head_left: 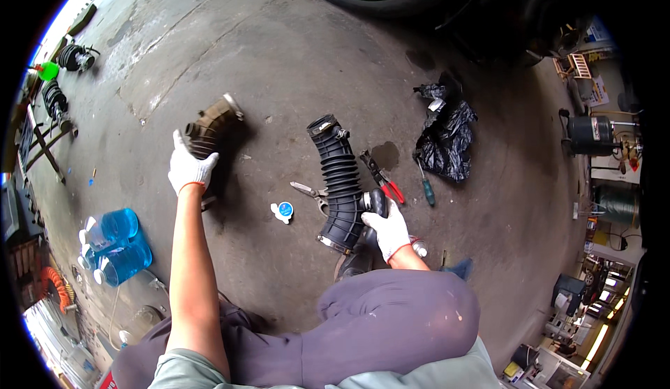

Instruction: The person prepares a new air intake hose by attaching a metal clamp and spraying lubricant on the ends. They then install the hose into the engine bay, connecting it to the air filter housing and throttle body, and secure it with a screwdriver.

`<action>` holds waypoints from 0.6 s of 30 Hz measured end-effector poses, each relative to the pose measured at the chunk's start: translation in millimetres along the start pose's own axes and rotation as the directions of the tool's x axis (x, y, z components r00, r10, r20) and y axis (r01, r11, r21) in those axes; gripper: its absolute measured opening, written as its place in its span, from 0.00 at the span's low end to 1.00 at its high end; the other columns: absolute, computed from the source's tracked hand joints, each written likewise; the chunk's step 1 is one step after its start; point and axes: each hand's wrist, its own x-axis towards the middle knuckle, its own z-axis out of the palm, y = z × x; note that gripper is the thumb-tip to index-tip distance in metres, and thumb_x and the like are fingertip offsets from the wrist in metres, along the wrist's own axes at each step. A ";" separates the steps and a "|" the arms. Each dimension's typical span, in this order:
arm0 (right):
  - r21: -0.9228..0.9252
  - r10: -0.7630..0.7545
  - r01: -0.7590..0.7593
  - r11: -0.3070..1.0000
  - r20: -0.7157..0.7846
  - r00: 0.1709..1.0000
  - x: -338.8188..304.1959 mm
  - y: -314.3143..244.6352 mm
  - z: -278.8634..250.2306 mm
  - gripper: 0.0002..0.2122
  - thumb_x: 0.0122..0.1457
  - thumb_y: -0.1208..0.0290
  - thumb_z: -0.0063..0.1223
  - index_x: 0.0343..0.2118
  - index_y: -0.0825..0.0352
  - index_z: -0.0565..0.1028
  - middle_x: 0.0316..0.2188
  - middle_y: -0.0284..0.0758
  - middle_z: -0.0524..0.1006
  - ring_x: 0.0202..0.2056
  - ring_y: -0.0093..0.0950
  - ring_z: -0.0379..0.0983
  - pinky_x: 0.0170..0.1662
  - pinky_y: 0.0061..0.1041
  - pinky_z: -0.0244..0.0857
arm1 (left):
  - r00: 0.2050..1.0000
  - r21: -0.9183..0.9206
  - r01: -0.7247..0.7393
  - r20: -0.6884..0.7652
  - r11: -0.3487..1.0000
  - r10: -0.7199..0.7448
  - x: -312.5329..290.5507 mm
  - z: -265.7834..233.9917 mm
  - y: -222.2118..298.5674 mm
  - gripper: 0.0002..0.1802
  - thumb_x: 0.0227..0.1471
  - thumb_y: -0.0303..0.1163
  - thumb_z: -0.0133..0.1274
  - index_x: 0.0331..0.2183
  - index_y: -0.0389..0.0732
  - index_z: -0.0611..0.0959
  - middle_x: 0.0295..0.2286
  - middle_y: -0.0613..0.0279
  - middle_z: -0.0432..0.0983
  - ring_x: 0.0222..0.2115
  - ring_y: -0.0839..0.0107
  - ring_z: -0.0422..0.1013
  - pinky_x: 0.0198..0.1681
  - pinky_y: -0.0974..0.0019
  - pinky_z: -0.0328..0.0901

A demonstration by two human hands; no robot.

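Head view: the black hose (pixel 340 169) is between the hands, probably light, springy at its ribbed middle, firmer at its ends, best held by the side pipe (pixel 377 202); the right hand (pixel 388 232) curls thumb and fingers round that pipe. The left hand (pixel 190 165) pinches the dusty brown hose (pixel 216 118) between thumb and spread fingers

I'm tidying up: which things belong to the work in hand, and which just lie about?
Likely the work's:
brown ribbed hose, in left hand
black ribbed hose, right hand on it
red-handled pliers
screwdriver

Seemingly lying about:
black plastic bag
blue jugs
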 end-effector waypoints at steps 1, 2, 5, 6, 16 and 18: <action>0.021 0.002 -0.002 1.000 0.006 1.000 0.6 -0.4 2.2 0.31 0.55 0.81 0.73 0.64 0.69 0.74 0.53 0.32 0.82 0.52 0.25 0.78 0.59 0.28 0.72 | 0.984 0.141 -0.050 -0.163 0.989 0.073 1.6 -4.6 3.9 0.63 0.48 0.54 0.76 0.75 0.43 0.64 0.57 0.41 0.80 0.59 0.44 0.77 0.64 0.47 0.71; 0.040 0.003 -0.004 0.999 0.013 1.000 0.6 -2.2 4.2 0.31 0.56 0.81 0.73 0.64 0.69 0.74 0.53 0.32 0.82 0.52 0.25 0.78 0.60 0.28 0.72 | 0.969 -0.004 -0.130 -0.212 0.992 0.126 1.6 -4.0 13.1 0.56 0.51 0.55 0.74 0.71 0.40 0.69 0.57 0.41 0.79 0.59 0.44 0.76 0.63 0.48 0.71; 0.025 -0.047 0.045 0.999 0.083 0.995 9.0 -6.1 10.4 0.31 0.58 0.80 0.71 0.65 0.70 0.72 0.53 0.33 0.81 0.53 0.25 0.78 0.61 0.29 0.72 | 0.951 -0.534 -0.268 -0.011 0.802 0.310 -14.6 3.4 63.6 0.47 0.59 0.56 0.69 0.67 0.37 0.74 0.57 0.41 0.79 0.60 0.46 0.76 0.64 0.51 0.70; 0.035 -0.066 0.062 0.997 0.120 0.991 8.9 -14.8 19.8 0.32 0.58 0.80 0.71 0.66 0.70 0.72 0.54 0.33 0.81 0.54 0.25 0.78 0.62 0.29 0.72 | 0.926 -0.661 -0.106 0.206 0.743 0.316 -26.5 14.9 79.8 0.44 0.62 0.57 0.67 0.67 0.37 0.75 0.58 0.43 0.79 0.60 0.48 0.76 0.64 0.51 0.70; -0.364 -0.294 0.386 0.848 0.283 0.913 -31.6 -110.0 -75.1 0.20 0.76 0.67 0.55 0.65 0.70 0.75 0.54 0.39 0.85 0.51 0.35 0.84 0.58 0.31 0.76 | 0.393 -0.274 0.917 0.739 -0.289 0.547 -114.7 37.7 135.2 0.40 0.75 0.64 0.36 0.56 0.35 0.82 0.40 0.44 0.87 0.39 0.51 0.86 0.46 0.48 0.84; -0.258 -0.308 0.266 0.929 -0.140 0.941 -47.8 -102.6 -145.8 0.17 0.74 0.74 0.54 0.62 0.70 0.77 0.50 0.38 0.87 0.47 0.33 0.85 0.54 0.30 0.78 | 0.360 -0.269 0.933 0.723 -0.240 0.590 -113.6 26.6 144.1 0.38 0.77 0.61 0.36 0.55 0.35 0.82 0.40 0.43 0.87 0.38 0.50 0.86 0.45 0.48 0.84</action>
